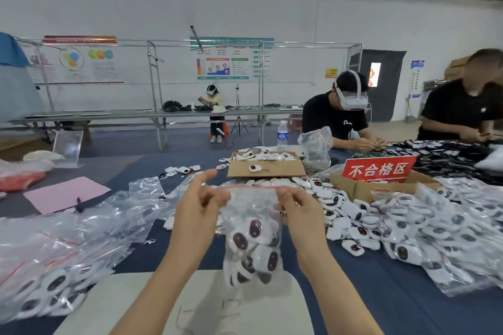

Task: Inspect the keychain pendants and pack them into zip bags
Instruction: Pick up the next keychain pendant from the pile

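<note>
Filled bags [51, 283] are lying at the left of the table [362, 296]. The left hand [200, 207] is pinching the zip bag [253, 207] at the left end of its seal, index finger sticking up. The bag is hanging above the table, holding pendants [255, 228]. The right hand [298, 212], fingers curled, is pinching the seal's right end. Loose pendants [356, 215] are lying heaped further right.

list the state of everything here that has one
zip bag, held up, filled with pendants, seal unclear
left hand, pinches the bag's top edge
right hand, pinches the bag's top edge
water bottle, upright, cap on
cardboard box, open, pendants inside
</note>
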Tool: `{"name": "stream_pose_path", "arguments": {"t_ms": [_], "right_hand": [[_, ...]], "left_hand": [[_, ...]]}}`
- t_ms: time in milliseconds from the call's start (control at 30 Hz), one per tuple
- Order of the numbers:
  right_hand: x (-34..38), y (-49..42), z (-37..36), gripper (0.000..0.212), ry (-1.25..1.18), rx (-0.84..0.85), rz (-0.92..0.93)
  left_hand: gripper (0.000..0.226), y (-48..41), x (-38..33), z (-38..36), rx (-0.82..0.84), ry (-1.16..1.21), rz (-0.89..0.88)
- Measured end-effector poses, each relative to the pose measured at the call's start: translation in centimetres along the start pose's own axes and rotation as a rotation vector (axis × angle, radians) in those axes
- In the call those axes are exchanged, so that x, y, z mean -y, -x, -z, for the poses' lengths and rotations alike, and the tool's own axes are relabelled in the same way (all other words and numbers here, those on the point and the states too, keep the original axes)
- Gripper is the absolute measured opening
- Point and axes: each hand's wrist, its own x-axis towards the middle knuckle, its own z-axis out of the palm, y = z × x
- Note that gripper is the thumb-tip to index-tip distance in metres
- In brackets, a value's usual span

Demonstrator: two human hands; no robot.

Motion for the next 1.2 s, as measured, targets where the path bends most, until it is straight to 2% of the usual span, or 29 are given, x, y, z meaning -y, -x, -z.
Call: {"name": "stream_pose_path", "arguments": {"t_ms": [167,400,467,533,767,1033,1133,1200], "right_hand": [[-3.1,-1.0,0.3,0.012,0.002,-0.010,-0.034],[-7.8,-2.9,0.0,0.015,0.030,0.036,-0.053],[-9.2,-3.1,-0.5,0.008,-0.017,0.061,-0.120],[-10.9,-3.1,-0.9,0.011,-0.013,0.100,-0.194],[-12.7,-4.2,-1.7,0.023,-0.026,0.053,-0.187],[-13.0,-4.2,-2.2,0.046,-0.072,0.014,-0.190],[-12.9,-4.1,-2.2,0.046,-0.058,-0.006,-0.166],[-13.0,-4.0,-2.2,0.039,-0.039,-0.003,-0.149]], "left_hand": [[0.037,0.6,3.6,-1.5,-0.025,0.240,0.179],[0.033,0.3,8.8,-2.7,-0.114,0.354,0.275],[0.031,0.2,9.9,-2.8,-0.123,0.388,0.297],[0.035,0.2,11.0,-2.8,-0.136,0.417,0.327],[0.038,0.1,11.6,-3.1,-0.084,0.462,0.326],[0.019,0.5,11.7,-3.5,-0.095,0.432,0.352],[0.017,0.5,11.7,-3.5,-0.108,0.404,0.348],[0.018,0.5,11.8,-3.5,-0.122,0.401,0.355]]}}
